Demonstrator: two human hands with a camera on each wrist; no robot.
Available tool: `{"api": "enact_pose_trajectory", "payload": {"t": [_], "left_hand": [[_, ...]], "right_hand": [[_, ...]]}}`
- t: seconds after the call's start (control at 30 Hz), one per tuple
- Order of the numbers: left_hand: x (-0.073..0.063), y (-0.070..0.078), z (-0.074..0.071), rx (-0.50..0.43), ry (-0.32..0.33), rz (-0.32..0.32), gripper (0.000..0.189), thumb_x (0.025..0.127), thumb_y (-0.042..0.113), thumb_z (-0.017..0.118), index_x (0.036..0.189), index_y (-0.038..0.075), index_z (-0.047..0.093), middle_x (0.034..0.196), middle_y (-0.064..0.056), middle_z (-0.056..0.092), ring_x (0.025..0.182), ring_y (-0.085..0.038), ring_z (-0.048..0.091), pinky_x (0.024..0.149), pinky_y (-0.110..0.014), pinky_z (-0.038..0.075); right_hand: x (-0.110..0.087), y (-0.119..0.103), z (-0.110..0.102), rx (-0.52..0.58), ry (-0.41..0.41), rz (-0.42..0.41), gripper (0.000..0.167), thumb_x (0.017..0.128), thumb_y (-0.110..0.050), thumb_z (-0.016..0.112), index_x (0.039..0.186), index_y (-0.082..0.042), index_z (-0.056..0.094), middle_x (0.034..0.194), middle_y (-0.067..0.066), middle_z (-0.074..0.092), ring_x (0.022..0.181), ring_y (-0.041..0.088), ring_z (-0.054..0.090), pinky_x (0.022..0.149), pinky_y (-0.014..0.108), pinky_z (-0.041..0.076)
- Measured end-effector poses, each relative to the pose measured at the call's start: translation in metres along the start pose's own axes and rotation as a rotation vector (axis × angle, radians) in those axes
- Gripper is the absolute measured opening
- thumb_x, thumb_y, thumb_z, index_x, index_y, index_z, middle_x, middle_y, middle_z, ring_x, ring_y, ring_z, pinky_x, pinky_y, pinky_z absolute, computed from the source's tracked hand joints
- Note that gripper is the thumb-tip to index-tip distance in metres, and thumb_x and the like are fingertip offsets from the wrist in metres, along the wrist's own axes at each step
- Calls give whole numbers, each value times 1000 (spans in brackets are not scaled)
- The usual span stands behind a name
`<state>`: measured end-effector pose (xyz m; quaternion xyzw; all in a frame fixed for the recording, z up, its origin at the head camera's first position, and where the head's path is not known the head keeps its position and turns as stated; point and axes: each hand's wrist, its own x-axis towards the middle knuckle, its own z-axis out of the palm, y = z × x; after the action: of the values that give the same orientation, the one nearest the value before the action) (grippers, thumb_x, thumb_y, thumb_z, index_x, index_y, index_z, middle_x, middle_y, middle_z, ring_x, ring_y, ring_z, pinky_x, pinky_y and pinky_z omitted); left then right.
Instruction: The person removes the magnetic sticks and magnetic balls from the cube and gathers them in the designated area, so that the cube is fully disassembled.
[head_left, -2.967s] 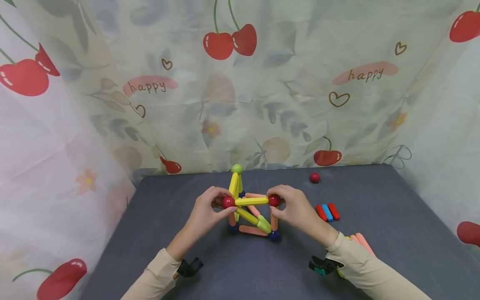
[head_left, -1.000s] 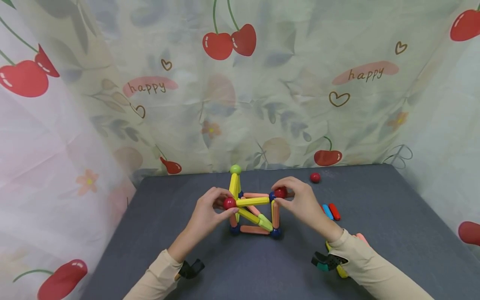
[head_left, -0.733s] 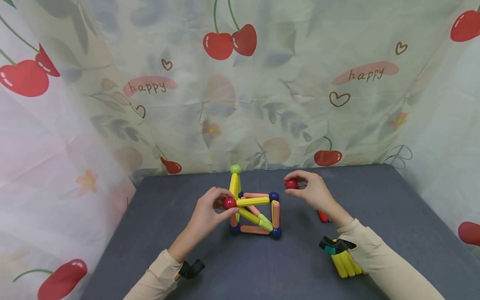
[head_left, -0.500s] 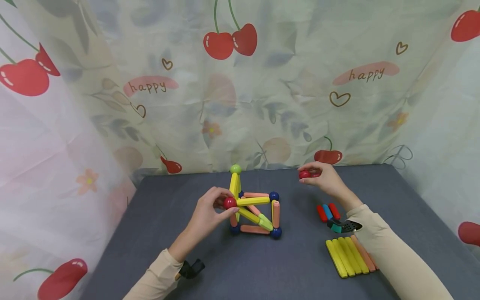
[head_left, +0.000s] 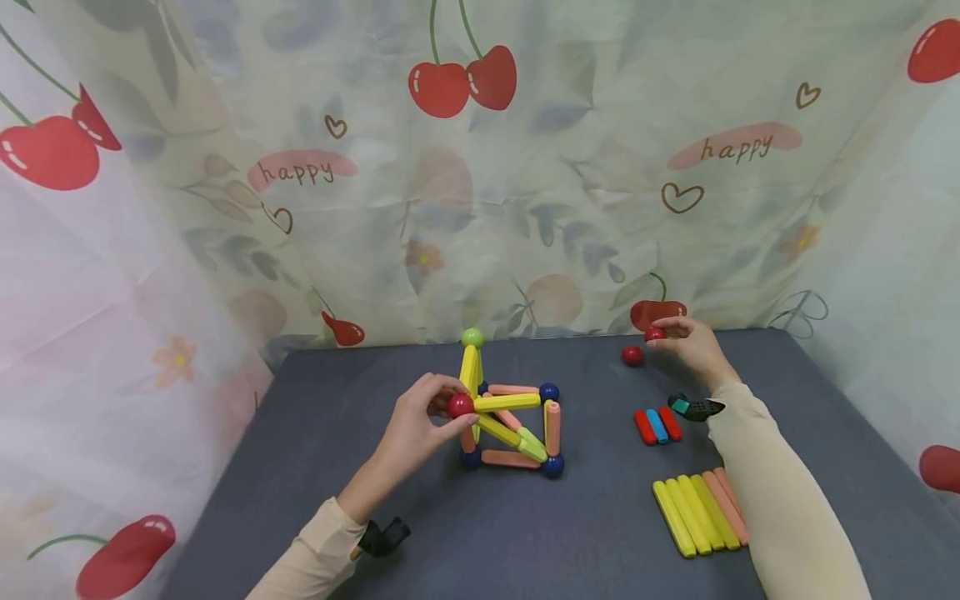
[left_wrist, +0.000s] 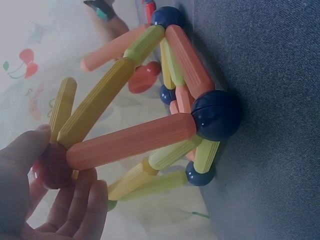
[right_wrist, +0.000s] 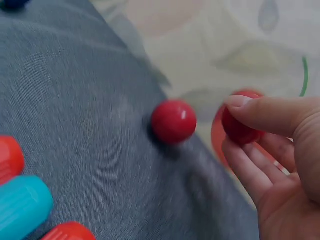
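Head cam: person's L hand [head_left: 420,417] is clamped, thumb + fingers, on a red ball [head_left: 461,406], one corner of a stick frame [head_left: 506,403] standing just R of that hand on a dark table [head_left: 585,542]. Green ball [head_left: 472,337] tops the frame, beyond the L hand. R hand [head_left: 693,346], well apart & farther off, is clamped on a 2nd red ball [head_left: 655,334]. A 3rd red ball [head_left: 632,356] sits just L of the R fingertips. Nearer the wearer than R hand: 3 short sticks [head_left: 658,426], red/blue/red, then a row of yellow & pink sticks [head_left: 696,512] by the R sleeve [head_left: 780,492]. Cherry-print curtain [head_left: 480,208] behind both hands.

L wrist cam: L thumb & fingers pinch the red ball; from it a pink stick [left_wrist: 132,141] runs to a blue ball [left_wrist: 216,115] away from the hand. A yellow stick [left_wrist: 63,105] juts from the ball near the thumb, far end free.

R wrist cam: R thumb & fingertips pinch the 2nd ball; the 3rd is on the table just beside, not touching the hand.
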<state>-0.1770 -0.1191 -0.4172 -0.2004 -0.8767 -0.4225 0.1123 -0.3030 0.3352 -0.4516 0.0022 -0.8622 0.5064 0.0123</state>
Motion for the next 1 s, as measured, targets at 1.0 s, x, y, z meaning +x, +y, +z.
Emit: {"api": "enact_pose_trajectory", "payload": {"t": [1.0], "left_hand": [[0,-1,1,-13,1,-3,36,80,26,83,110,19,64,100,2,59,86,-9,64,77,-33,61]], "right_hand": [[10,36,16,-43,-14,98,49,93,-11,66,139,-1,51,141,27,51,122,36,49,93,34,40]]}}
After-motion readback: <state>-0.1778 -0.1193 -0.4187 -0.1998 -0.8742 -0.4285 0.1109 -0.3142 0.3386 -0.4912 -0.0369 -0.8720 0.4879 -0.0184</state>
